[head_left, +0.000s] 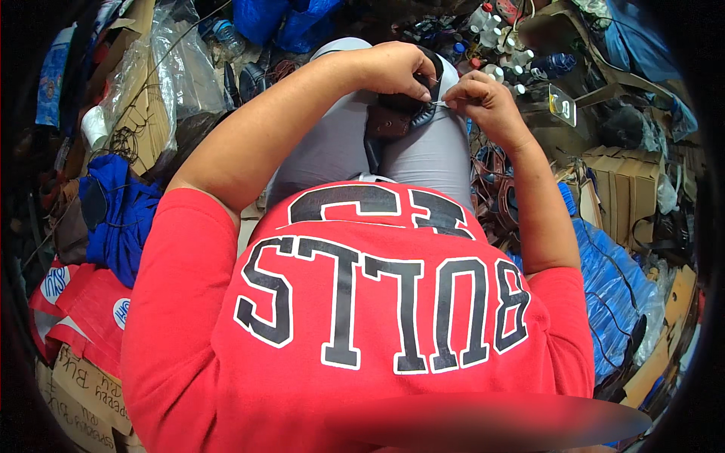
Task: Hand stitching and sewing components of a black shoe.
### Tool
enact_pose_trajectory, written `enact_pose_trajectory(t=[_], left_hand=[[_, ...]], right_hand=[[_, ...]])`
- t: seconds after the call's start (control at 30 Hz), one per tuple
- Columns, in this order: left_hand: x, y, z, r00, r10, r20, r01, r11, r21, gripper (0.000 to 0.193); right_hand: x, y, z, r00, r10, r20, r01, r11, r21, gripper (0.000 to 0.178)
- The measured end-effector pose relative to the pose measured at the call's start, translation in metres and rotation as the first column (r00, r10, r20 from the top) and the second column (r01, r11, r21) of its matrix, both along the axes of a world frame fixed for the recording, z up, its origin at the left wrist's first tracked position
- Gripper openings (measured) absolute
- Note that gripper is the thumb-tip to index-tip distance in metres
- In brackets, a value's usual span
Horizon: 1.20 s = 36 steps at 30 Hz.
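- Nearest my camera is the red shirt, with big black lettering edged in white, lying on the near side of the dark piece.
- I see the left arm reach in from the near left of the dark piece, and the right arm from its near right.
- The grey trousers lie under the dark piece.
- The dark piece, brown and black and leather-like, is in the lap, between the thighs and partly over one of them.
- At its right edge I make out a thin pale strand; I can't tell whether it is thread or a needle.
- The right hand, just right of the dark piece, pinches the strand between thumb and fingertips.
- The left hand arches over the far side of the dark piece, thumb and fingers bent toward the strand; I can't tell whether they grip it.
- Left of the dark piece I have blue cloth, and nearer to me a red bag.
- Right of it sit cardboard boxes, with blue plastic on their near side.
- Beyond it, to the far right, capped bottles crowd together.
- Beyond it, to the far left, lie clear plastic and a blue bundle.
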<state>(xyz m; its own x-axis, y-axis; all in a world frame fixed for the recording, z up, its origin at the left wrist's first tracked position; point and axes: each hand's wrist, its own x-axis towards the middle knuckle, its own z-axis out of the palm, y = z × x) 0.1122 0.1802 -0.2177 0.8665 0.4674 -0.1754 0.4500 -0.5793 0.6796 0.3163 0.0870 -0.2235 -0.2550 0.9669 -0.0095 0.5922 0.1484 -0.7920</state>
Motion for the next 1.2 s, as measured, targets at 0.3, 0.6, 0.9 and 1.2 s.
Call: enact_pose_trajectory(t=[0.3,0.6,0.9,1.2], left_hand=[[-0.010,0.004,-0.003,0.999,-0.026,0.031,0.037,0.893,-0.448,0.033],[-0.011,0.007,-0.007,0.993,-0.120,0.004,0.112,0.917,-0.382,0.036],[-0.003,0.012,-0.007,0.989,-0.151,0.000,0.150,0.988,-0.044,0.037],[-0.018,-0.023,-0.014,0.852,0.194,0.486,-0.412,0.822,0.394,0.031]], right_hand=[[-0.017,-0.028,-0.015,0.989,-0.076,-0.123,0.094,0.985,0.147,0.016],[-0.033,-0.030,0.022,0.975,-0.042,0.216,-0.001,0.981,0.194,0.023],[-0.054,-0.010,0.043,0.668,0.082,0.740,-0.241,0.964,0.111,0.020],[-0.020,-0.003,0.007,0.983,-0.160,-0.095,0.109,0.908,-0.405,0.014]])
